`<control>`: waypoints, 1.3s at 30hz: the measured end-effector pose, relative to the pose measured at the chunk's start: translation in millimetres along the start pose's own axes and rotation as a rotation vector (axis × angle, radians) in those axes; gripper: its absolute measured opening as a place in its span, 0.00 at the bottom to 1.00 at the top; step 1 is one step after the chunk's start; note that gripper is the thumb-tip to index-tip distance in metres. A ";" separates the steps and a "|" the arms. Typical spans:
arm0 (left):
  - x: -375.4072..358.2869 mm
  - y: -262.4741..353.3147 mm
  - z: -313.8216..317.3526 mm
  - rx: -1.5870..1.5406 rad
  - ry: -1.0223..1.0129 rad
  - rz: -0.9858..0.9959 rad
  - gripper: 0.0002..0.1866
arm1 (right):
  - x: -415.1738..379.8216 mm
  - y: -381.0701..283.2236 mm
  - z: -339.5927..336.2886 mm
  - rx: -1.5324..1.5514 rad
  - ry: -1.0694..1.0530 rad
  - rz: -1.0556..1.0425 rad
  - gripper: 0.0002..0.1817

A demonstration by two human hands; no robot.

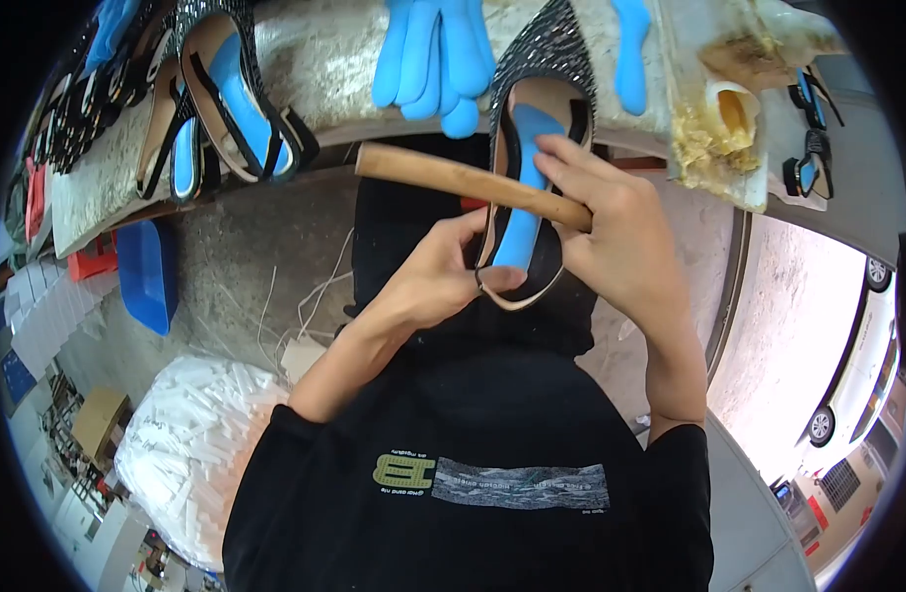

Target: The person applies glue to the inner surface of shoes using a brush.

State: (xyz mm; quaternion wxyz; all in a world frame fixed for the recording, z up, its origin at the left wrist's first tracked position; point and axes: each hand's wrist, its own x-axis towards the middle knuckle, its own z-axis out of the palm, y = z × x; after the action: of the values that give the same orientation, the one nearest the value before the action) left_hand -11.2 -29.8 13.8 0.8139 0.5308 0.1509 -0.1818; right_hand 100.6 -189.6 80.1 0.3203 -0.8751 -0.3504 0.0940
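Note:
A black glittery pointed shoe [539, 57] with a slim heel strap lies over the table edge, its toe pointing away from me. Inside it is a blue insole [520, 237]. My left hand [443, 276] is closed on the shoe's heel end, its thumb on the insole's rear. A wooden stick [433, 175] is held in my right hand [620, 222] and crosses above the shoe. Fingertips of that hand touch the insole near its front. The stick's far end, if anything is there, is hidden under the palm.
More glittery shoes [238, 99] with blue insoles sit at left on the worktable [325, 69]. Loose blue insoles [433, 59] lie beyond the shoe. Yellowish glue [714, 148] crusts a holder at right. A blue bin [147, 276] stands on the floor.

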 end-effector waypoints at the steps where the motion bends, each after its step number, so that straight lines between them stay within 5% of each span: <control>1: -0.9 3.4 0.2 0.003 -0.017 -0.011 0.18 | 1.3 -1.9 -20.8 0.091 -0.106 0.051 0.26; 3: -1.7 5.6 -1.3 0.024 -0.021 -0.019 0.21 | -18.9 9.8 -61.0 0.548 0.268 0.039 0.17; 4: -2.2 5.5 -1.2 0.031 -0.008 -0.059 0.24 | -19.1 16.6 -77.2 0.446 0.608 -0.067 0.27; 6: -2.5 8.5 -2.3 0.029 -0.053 -0.060 0.29 | -45.3 43.1 -133.6 0.212 0.759 0.059 0.38; 7: -3.3 1.6 -5.7 0.045 -0.080 -0.036 0.29 | -49.3 42.2 -140.5 0.294 0.816 0.172 0.31; 9: -2.1 -15.6 -12.8 -0.264 -0.156 0.042 0.32 | -34.2 47.0 -132.9 0.342 0.918 0.407 0.19; 11: 0.8 -12.0 -14.2 -0.345 -0.126 0.036 0.34 | -14.9 64.0 -124.6 0.192 0.760 0.506 0.14; 14: 9.8 -7.1 -13.9 -0.632 0.038 -0.006 0.39 | -32.2 57.3 -146.4 0.436 0.878 0.467 0.13; 19: 25.0 12.6 2.9 -0.515 -0.289 0.103 0.37 | -36.7 56.6 -156.4 0.320 0.823 0.289 0.12; 22: 29.6 13.9 2.4 -0.510 -0.264 0.094 0.37 | -60.1 64.9 -163.0 0.526 0.739 0.478 0.12; 24: 14.0 1.3 1.2 -0.536 -0.181 0.060 0.37 | -90.4 79.1 -185.5 0.438 1.194 0.066 0.13; 27: 13.8 4.1 -0.1 -0.349 -0.110 0.096 0.37 | -67.0 90.1 -141.4 0.801 0.976 0.390 0.12; 29: 18.4 12.9 8.3 0.106 0.039 0.348 0.36 | -57.4 44.5 -94.6 0.711 0.782 -0.145 0.05; 34: 14.1 28.4 9.5 0.060 0.039 0.274 0.31 | 11.9 8.6 3.5 0.082 0.625 -0.248 0.03; 39: 17.0 28.4 4.2 0.001 0.050 0.276 0.31 | -1.2 19.5 4.9 0.154 0.555 -0.246 0.05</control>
State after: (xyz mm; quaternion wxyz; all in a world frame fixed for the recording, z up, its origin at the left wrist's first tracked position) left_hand 17.0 -25.4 31.0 0.8269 0.5512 0.0964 -0.0548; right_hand 108.5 -198.6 63.9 0.4781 -0.7914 -0.3448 -0.1618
